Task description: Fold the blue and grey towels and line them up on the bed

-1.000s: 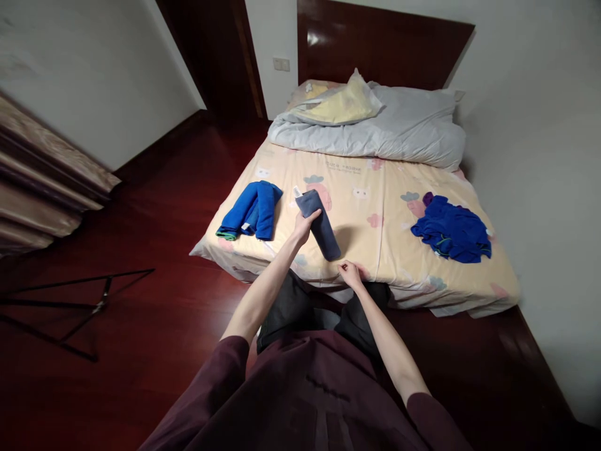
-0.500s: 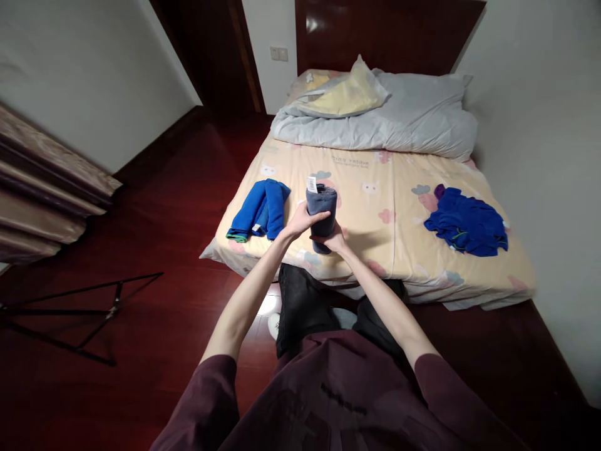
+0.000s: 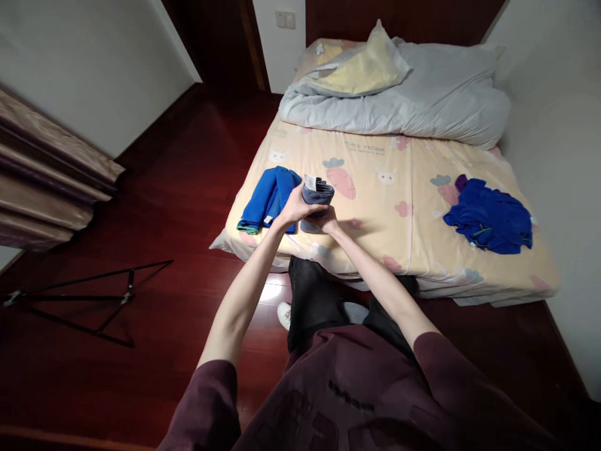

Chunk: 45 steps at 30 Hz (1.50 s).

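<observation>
Both my hands are wrapped around a rolled grey-blue towel (image 3: pixel 318 194), held above the near edge of the bed. A white label sticks up from its top end. My left hand (image 3: pixel 297 207) grips the upper part from the left, thumb across the front. Lower down on the right side, my right hand (image 3: pixel 327 220) holds it too, its fingers partly hidden behind the roll. Just left of my hands, rolled blue towels (image 3: pixel 267 199) with green edging lie side by side on the bed. Farther right rests a crumpled blue cloth heap (image 3: pixel 491 216) with a purple piece behind it.
The bed (image 3: pixel 375 244) has a cream sheet with carrot prints. A grey quilt (image 3: pixel 446 94) and a yellow pillow (image 3: pixel 361 72) lie near the headboard. Black tripod legs (image 3: pixel 94 298) stand on the red floor at left, near a curtain (image 3: pixel 47 181).
The rolled towel, still in both hands, has tilted away and shifted left, close to the blue rolls. The camera view has moved slightly, so the bed appears farther right and higher.
</observation>
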Available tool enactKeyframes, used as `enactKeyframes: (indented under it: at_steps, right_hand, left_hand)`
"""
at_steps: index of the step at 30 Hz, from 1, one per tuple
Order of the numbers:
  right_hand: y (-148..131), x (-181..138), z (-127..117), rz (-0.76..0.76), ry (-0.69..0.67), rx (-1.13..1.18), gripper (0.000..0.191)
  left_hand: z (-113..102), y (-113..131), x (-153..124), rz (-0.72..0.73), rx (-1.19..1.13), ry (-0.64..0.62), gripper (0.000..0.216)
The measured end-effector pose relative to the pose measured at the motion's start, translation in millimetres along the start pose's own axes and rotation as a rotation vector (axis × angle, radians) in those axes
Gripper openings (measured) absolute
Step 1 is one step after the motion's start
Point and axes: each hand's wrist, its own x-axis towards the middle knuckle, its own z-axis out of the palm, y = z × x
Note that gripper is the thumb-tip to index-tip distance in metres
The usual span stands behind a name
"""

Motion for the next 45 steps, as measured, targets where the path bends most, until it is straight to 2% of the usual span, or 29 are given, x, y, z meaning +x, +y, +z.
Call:
enactKeyframes:
  at_steps: [6,11,23,35,45]
  right_hand:
    - [4,7,6,-0.041,0.016,0.041,0.057]
    - [6,13,9,-0.079,-0.009,0.095,0.054]
    - [17,18,9,-0.087,-0.001,0.132,0.060]
    - [17,16,10,-0.067,-0.006,0.112,0.060]
    - [8,13,10,-0.066,0.007,0.082,0.059]
  left_hand:
    - [-11,-20,1,-0.005,0.055,0.063,0.073]
    - [-17,-27,1,-0.016,0.046,0.096,0.075]
    - [-15,-27,0,-0.017,0.006,0.084,0.079]
    - [-15,-23,-2,-0.037,0.035,0.086,0.075]
    - [-16,-29,-3,-0.062,0.041,0.078,0.077]
